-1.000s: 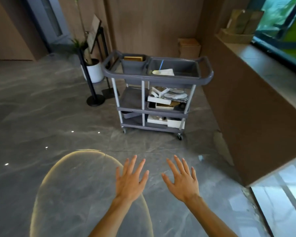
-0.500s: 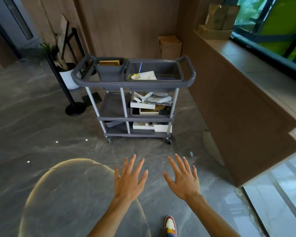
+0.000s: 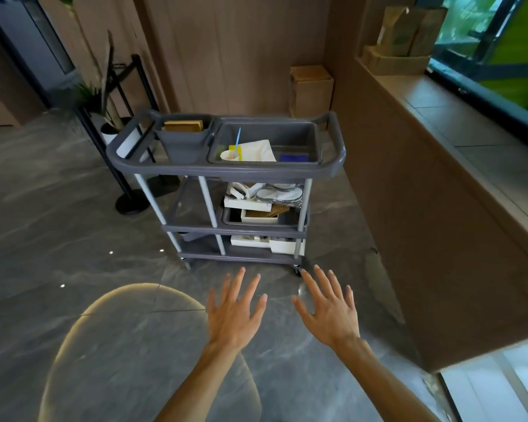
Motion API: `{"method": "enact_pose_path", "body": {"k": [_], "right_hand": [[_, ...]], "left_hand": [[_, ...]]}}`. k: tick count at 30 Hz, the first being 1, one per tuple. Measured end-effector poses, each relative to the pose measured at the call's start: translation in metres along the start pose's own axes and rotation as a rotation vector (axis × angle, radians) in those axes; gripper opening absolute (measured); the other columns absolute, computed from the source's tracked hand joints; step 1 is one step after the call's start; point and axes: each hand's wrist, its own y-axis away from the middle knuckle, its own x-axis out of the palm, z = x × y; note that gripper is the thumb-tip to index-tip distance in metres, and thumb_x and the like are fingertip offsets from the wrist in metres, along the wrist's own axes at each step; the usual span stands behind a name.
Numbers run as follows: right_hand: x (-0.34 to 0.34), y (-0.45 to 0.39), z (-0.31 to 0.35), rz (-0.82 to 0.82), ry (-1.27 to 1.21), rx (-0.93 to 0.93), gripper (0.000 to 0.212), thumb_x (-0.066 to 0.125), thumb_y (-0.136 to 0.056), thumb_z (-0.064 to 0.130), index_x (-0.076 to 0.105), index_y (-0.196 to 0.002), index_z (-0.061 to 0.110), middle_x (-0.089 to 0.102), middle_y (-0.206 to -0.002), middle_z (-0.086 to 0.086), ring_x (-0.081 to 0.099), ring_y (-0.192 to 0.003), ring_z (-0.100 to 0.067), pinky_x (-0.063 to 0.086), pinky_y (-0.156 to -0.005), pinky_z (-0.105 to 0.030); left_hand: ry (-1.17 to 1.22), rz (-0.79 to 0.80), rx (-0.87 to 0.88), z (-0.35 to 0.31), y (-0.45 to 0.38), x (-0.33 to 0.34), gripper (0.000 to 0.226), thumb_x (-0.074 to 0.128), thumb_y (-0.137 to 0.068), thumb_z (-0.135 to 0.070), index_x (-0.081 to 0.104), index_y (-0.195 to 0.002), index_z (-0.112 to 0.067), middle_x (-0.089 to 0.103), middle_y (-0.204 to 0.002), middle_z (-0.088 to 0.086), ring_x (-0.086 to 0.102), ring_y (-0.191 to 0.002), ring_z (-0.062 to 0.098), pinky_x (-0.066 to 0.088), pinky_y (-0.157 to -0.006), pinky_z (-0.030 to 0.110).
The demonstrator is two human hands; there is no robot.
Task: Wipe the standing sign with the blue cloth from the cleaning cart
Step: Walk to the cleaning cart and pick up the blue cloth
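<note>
Both my hands are out in front, palms down, fingers spread straight, holding nothing: left hand (image 3: 237,315), right hand (image 3: 329,309). They hang over the grey floor, short of the cleaning cart (image 3: 226,170), touching nothing.

Landmark: the cart. The blue cloth (image 3: 293,158) lies in the larger right-hand bin of the cart's top tray, at the bin's near right corner, beside a white sheet (image 3: 256,150) and a paper cup (image 3: 230,155). Only a strip of the cloth shows over the bin rim; its long axis runs along the cart's front edge, left to right. From my hands it lies ahead and up, almost in line with the right hand, so I judge the right hand the nearer one for the pickup.

The standing sign (image 3: 106,86) is beyond the cart's left end, seen edge-on, next to a potted plant (image 3: 110,129); well apart from both hands.

Against the earlier frames: cart sits closer and larger in view, and the cloth, hidden before behind the bin wall, now shows. Hand pose unchanged.
</note>
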Motion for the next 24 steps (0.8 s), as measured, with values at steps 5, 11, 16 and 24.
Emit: {"method": "enact_pose_path", "body": {"k": [5,11,16,24], "right_hand": [[-0.007,-0.036,-0.020,0.000,-0.010,0.019,0.077,0.005,-0.087,0.082,-0.002,-0.155,0.048,-0.005,-0.168,0.015,-0.008,-0.155,-0.017,-0.002,-0.123,-0.057],[-0.007,-0.087,-0.034,0.016,0.016,0.033,0.077,0.002,-0.087,0.083,-0.005,-0.155,0.048,-0.008,-0.167,0.014,-0.010,-0.155,-0.019,-0.006,-0.122,-0.056],[-0.012,-0.144,-0.037,0.012,0.023,0.020,0.076,0.002,-0.087,0.083,-0.007,-0.155,0.049,-0.008,-0.167,0.014,-0.011,-0.155,-0.018,-0.006,-0.122,-0.056],[-0.039,-0.263,-0.027,0.000,0.041,0.011,0.075,0.004,-0.089,0.079,-0.007,-0.155,0.047,-0.010,-0.168,0.013,-0.012,-0.155,-0.018,-0.002,-0.124,-0.055]], "left_hand": [[0.002,-0.020,0.020,-0.015,-0.039,0.002,0.075,-0.014,-0.085,-0.076,0.004,-0.154,-0.051,-0.004,-0.167,-0.013,-0.002,-0.154,0.018,0.001,-0.120,0.055],[-0.004,-0.022,0.029,-0.026,-0.093,0.009,0.071,-0.004,-0.088,-0.074,0.010,-0.154,-0.051,0.001,-0.167,-0.012,0.000,-0.154,0.018,0.003,-0.119,0.055],[0.020,-0.030,0.030,-0.028,-0.151,0.010,0.076,-0.012,-0.084,-0.076,0.007,-0.153,-0.051,-0.001,-0.167,-0.012,0.000,-0.154,0.017,0.003,-0.121,0.054],[0.034,-0.029,0.053,-0.030,-0.271,-0.010,0.075,-0.010,-0.084,-0.076,0.004,-0.153,-0.051,-0.002,-0.167,-0.011,-0.002,-0.154,0.018,0.002,-0.120,0.055]]}}
